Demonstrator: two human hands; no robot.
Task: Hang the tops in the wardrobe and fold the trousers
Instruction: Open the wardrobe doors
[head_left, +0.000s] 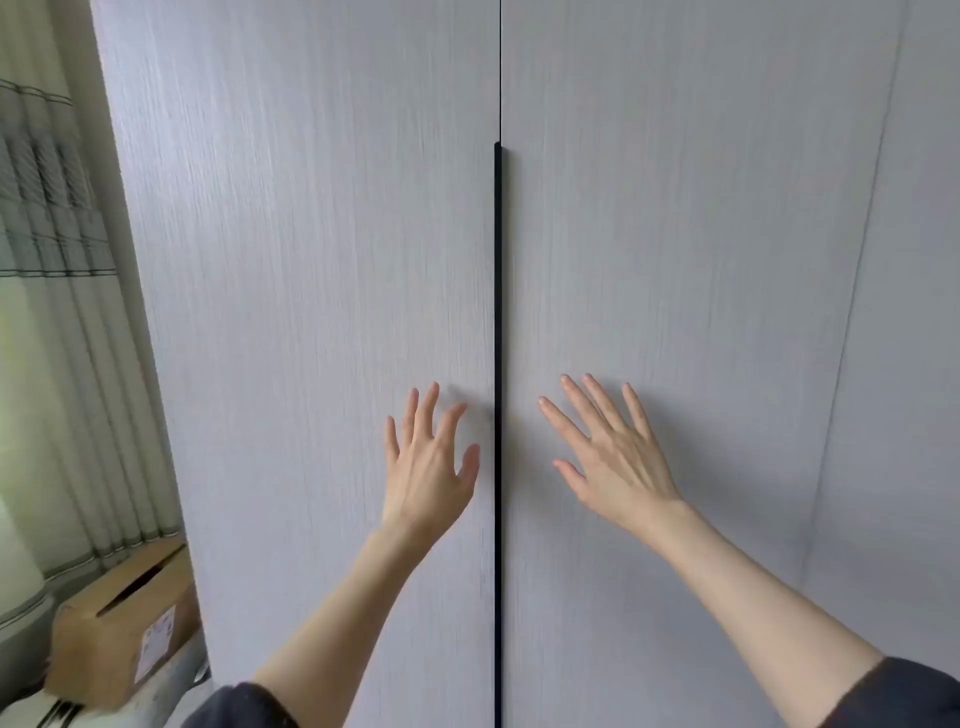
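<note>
From the head camera, a pale grey wardrobe with a fine upright grain fills nearly the whole view, its two doors closed and meeting at a thin seam. A long black handle strip runs down that seam from about a fifth of the way down to the bottom edge. The left hand is just left of the strip, fingers spread wide and straight, holding nothing; whether it touches the door I cannot tell. The right hand is just right of the strip, also spread wide and holding nothing. Dark sleeves show at both forearms. Far left of the strip hangs a pleated pale curtain, and below it sits a cardboard box with a label. No tops or trousers are in view.
</note>
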